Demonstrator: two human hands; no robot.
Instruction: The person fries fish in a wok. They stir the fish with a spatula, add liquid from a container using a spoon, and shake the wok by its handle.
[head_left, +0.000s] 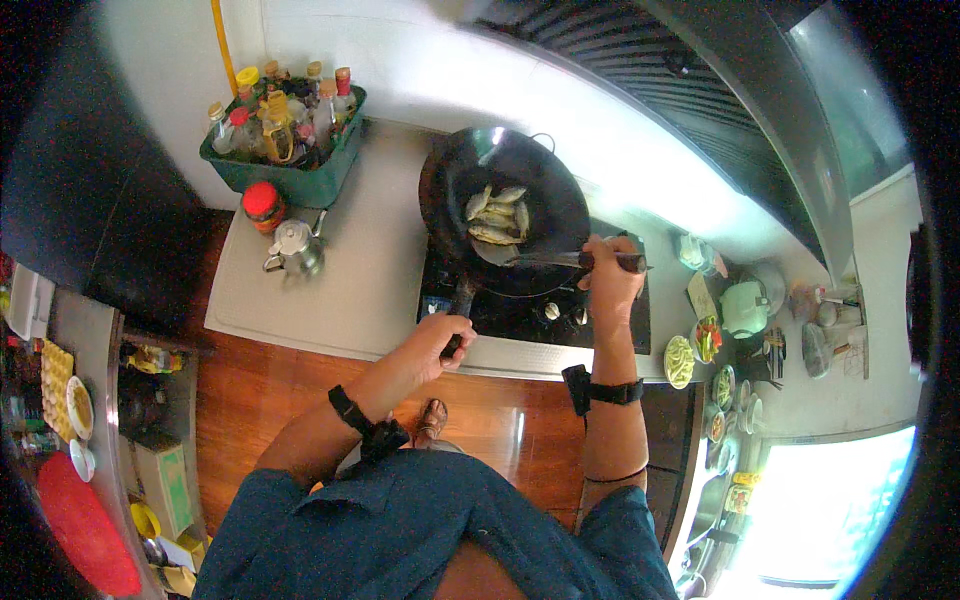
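My left hand (442, 343) is closed round the handle (463, 298) of a dark wok (555, 195), which sits tilted on a black gas stove (510, 319). Several small whole fish (499, 214) lie together in the wok. My right hand (611, 274) grips the handle of a metal spatula (499, 253); its blade is inside the wok, close beside the lowest fish. Most of the burner is hidden under the wok.
Left of the stove stand a metal pot (298, 251), a red-lidded jar (262, 204) and a green bin (281, 180) of bottles. Plates of cut vegetables (680, 361) and a light green appliance (744, 309) line the right side. A range hood (780, 127) overhangs the stove.
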